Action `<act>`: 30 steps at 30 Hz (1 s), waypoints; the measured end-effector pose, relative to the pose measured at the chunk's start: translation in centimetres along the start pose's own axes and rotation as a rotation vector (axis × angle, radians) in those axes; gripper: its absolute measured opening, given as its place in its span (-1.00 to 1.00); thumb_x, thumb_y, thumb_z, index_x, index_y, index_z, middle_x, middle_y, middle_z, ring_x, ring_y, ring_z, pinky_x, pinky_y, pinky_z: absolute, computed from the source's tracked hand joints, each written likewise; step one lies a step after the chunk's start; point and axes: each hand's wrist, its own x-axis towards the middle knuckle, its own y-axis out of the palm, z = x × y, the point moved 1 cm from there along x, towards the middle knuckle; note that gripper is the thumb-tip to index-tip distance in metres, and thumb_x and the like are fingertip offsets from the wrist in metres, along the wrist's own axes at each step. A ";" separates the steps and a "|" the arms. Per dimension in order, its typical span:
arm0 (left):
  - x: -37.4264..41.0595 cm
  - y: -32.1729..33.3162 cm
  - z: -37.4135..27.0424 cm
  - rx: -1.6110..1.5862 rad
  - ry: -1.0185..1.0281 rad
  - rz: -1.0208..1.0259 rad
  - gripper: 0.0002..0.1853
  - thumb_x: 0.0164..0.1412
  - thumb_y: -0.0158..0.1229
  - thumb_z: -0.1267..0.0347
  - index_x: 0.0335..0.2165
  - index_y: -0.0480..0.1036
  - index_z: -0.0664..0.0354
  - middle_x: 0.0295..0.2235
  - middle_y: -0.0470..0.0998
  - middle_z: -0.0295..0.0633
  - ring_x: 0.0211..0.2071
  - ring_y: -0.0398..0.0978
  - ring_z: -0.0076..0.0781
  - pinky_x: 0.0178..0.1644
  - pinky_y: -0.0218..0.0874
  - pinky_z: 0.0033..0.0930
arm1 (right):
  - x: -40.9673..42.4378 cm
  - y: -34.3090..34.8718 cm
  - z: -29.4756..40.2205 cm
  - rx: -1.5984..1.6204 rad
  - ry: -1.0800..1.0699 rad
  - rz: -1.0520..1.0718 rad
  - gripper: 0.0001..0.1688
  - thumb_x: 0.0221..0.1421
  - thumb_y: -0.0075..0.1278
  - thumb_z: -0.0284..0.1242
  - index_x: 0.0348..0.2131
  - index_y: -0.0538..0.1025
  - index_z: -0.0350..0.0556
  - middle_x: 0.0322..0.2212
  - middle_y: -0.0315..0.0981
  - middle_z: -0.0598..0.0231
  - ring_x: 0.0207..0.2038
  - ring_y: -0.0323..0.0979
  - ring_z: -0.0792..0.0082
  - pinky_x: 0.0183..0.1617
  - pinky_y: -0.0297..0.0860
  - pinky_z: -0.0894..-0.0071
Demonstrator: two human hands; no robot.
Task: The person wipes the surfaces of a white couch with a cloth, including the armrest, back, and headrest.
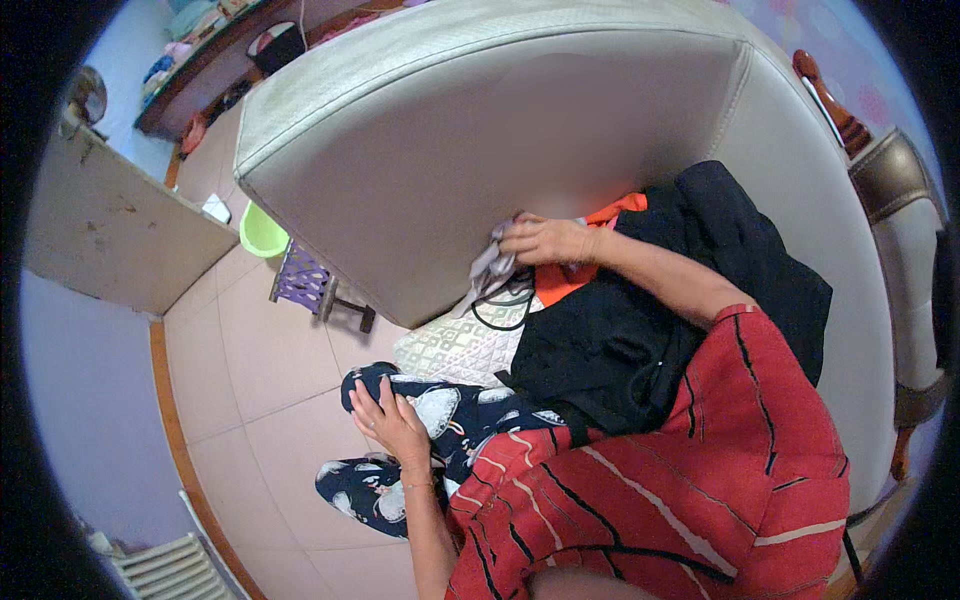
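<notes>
My right hand (556, 240) grips a crumpled light grey cloth (491, 266) beside the sofa's padded arm. Under and behind that hand lies orange fabric (559, 281); a blurred patch hides what is just above it. A large black garment (600, 352) is bunched beside my lap and runs along the sofa under my right forearm. A thin black loop of cord (501, 327) lies on the patterned quilted cover (457, 345). My left hand (386, 420) rests on the knee of the dark patterned trousers (442, 420), fingers spread, holding nothing.
The grey sofa (390, 187) rises in front and at the right. Beyond its arm, a purple lattice stool or rack (301, 281) and a green basin (262, 231) stand on the tiled floor (255, 360). A worn board (127, 217) stands farther left, and a white slatted object (172, 574) lower left.
</notes>
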 end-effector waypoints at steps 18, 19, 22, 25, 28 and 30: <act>-0.6 0.1 0.6 -0.049 0.016 -0.051 -0.62 0.17 -0.20 0.31 -0.06 0.32 0.17 0.15 0.01 0.00 0.19 -0.12 0.02 0.19 -0.35 0.10 | 2.0 -1.5 1.9 0.239 1.818 -1.252 -0.53 -0.08 -0.01 -0.54 -0.10 0.32 -0.18 -0.05 0.18 0.02 0.03 0.13 0.06 0.13 0.05 0.25; -0.6 0.2 0.6 -0.058 0.020 -0.059 -0.62 0.18 -0.20 0.29 -0.06 0.32 0.16 0.14 0.03 0.00 0.19 -0.12 0.03 0.19 -0.35 0.09 | 0.4 0.0 1.4 0.478 2.015 -1.452 -0.53 -0.04 -0.04 -0.53 -0.08 0.30 -0.22 -0.08 0.20 0.06 0.01 0.16 0.10 0.12 0.06 0.28; -0.5 0.6 0.6 -0.065 0.038 -0.060 -0.58 0.20 -0.25 0.23 -0.03 0.30 0.12 0.14 0.05 -0.02 0.18 -0.10 0.03 0.19 -0.39 0.10 | -4.7 6.3 0.5 0.371 1.900 -1.670 -0.53 -0.02 -0.05 -0.54 -0.06 0.29 -0.25 -0.08 0.21 0.07 0.00 0.18 0.14 0.10 0.08 0.31; -0.6 0.5 1.0 -0.047 0.029 -0.054 -0.59 0.20 -0.24 0.25 -0.04 0.30 0.13 0.13 0.06 0.00 0.18 -0.10 0.02 0.18 -0.34 0.10 | -2.8 5.8 0.2 0.292 2.048 -1.656 -0.52 -0.02 -0.06 -0.57 -0.05 0.28 -0.25 -0.08 0.22 0.06 -0.01 0.20 0.15 0.09 0.10 0.32; -0.4 0.2 0.5 -0.061 0.025 -0.038 -0.60 0.17 -0.21 0.28 -0.05 0.32 0.13 0.14 0.05 0.00 0.19 -0.10 0.02 0.19 -0.35 0.08 | -3.9 4.0 -1.4 0.542 2.052 -1.844 -0.51 -0.04 -0.05 -0.59 -0.05 0.27 -0.25 -0.08 0.22 0.06 -0.02 0.20 0.12 0.07 0.11 0.32; -0.3 0.4 0.4 -0.051 0.035 -0.032 -0.60 0.18 -0.22 0.27 -0.05 0.32 0.15 0.15 0.04 -0.01 0.19 -0.11 0.02 0.19 -0.35 0.07 | -5.9 2.7 -3.4 0.187 1.858 -1.773 -0.51 -0.05 -0.05 -0.61 -0.05 0.27 -0.26 -0.09 0.22 0.06 -0.03 0.20 0.12 0.07 0.11 0.32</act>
